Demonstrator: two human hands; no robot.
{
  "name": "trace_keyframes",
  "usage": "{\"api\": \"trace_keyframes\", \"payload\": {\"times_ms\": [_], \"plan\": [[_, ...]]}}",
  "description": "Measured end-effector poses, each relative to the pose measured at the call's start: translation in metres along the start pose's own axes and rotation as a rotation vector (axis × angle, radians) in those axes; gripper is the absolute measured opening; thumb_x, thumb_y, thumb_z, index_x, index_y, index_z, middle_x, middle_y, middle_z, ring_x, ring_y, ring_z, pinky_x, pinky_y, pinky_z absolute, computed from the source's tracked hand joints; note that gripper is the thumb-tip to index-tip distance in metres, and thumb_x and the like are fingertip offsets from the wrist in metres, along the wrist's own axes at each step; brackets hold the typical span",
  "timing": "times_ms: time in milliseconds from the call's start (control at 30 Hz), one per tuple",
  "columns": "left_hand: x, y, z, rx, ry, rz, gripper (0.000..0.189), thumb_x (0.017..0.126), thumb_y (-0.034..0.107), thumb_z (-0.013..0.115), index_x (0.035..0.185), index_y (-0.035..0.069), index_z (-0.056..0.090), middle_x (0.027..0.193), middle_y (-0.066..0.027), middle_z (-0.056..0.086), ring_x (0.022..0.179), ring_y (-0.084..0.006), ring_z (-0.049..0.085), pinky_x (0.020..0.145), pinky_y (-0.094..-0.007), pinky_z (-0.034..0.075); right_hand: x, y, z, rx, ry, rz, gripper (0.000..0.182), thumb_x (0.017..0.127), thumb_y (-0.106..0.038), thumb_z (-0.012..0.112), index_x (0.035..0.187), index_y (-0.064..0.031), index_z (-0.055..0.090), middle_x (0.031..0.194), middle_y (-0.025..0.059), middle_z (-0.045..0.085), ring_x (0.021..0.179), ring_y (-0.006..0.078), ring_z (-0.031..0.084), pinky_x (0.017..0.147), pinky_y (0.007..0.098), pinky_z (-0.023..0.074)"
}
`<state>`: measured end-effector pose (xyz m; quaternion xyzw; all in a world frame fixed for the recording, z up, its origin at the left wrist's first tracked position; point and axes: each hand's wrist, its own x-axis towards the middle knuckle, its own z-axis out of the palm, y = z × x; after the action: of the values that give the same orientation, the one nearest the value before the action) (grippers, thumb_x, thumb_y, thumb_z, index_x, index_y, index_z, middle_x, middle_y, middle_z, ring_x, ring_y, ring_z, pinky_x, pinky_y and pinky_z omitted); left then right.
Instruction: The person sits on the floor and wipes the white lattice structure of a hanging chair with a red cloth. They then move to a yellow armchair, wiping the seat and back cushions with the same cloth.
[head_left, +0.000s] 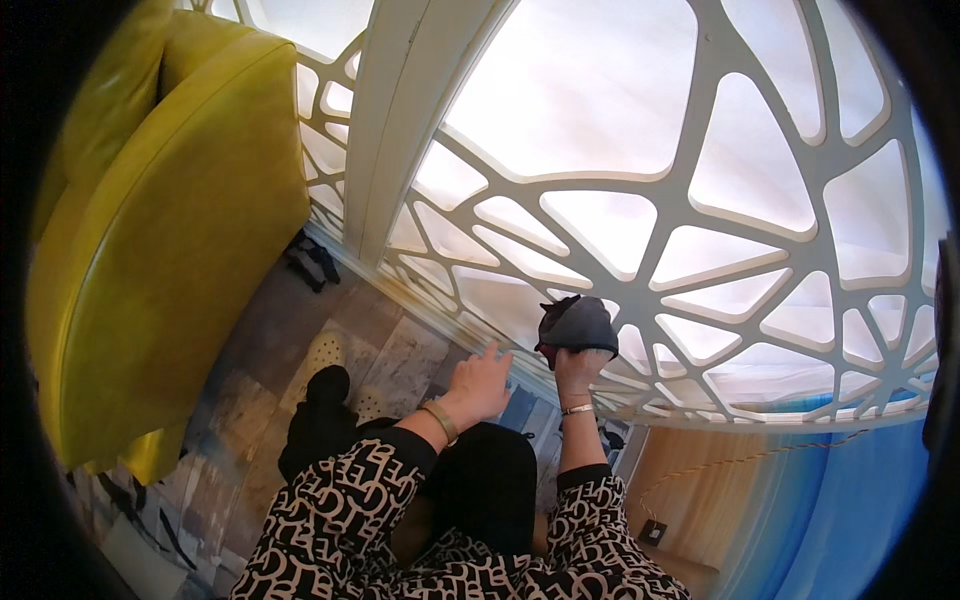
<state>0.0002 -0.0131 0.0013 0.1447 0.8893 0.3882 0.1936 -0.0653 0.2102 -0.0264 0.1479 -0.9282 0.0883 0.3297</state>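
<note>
A dark grey cloth (579, 324) is bunched over the fingers of my right hand (581, 371), which grips it against or just in front of a white lattice panel (637, 296). The cloth hides most of those fingers. To its left, my left hand (480, 384) is empty, its fingers apart and pointing toward the lower part of the panel. Whether it touches the panel's bottom edge I cannot tell. The panel has irregular cut-out openings with a bright, pale surface behind them.
A yellow-green leather armchair or sofa (187, 225) stands at the left. A pale upright post (397, 112) divides the lattice. Patchwork wood-look flooring (232, 427) bears dark scraps (311, 262). A twisted cord (742, 454) runs to a black wall socket or switch (652, 532) at the right.
</note>
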Motion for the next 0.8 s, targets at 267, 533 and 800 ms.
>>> {"api": "trace_keyframes", "payload": {"times_ms": [267,533,800], "plan": [[0.008,-0.003,0.019,-0.026,0.059,0.074,0.058,0.078,0.021,0.068,0.129,0.003,0.048,0.134,-0.0249,0.041,0.106,-0.0412,0.056,0.084,-0.0498,0.048,0.03,-0.033,0.0,0.211,-0.195,0.231,0.034,0.071,-0.014,0.07,0.098,0.003,0.059,0.094,0.0259,0.06,0.089,0.0461,0.056,0.081,0.0505,0.045],[0.003,-0.006,0.015,-0.005,0.078,0.05,0.057,0.077,0.022,0.069,0.127,0.004,0.049,0.133,-0.023,0.043,0.105,-0.0405,0.057,0.083,-0.0489,0.049,0.02,-0.014,-0.008,0.135,-0.214,0.078,0.032,0.072,-0.014,0.072,0.1,-0.0024,0.061,0.097,0.0209,0.062,0.092,0.0412,0.058,0.083,0.0482,0.047],[0.001,0.001,0.011,-0.007,0.047,0.044,0.058,0.078,0.022,0.067,0.129,0.004,0.047,0.136,-0.0224,0.041,0.108,-0.0398,0.055,0.087,-0.048,0.049,0.035,-0.011,-0.072,0.226,0.11,0.026,0.035,0.074,-0.018,0.075,0.105,-0.0052,0.065,0.098,0.0151,0.067,0.089,0.0342,0.065,0.078,0.0397,0.0519]]}}
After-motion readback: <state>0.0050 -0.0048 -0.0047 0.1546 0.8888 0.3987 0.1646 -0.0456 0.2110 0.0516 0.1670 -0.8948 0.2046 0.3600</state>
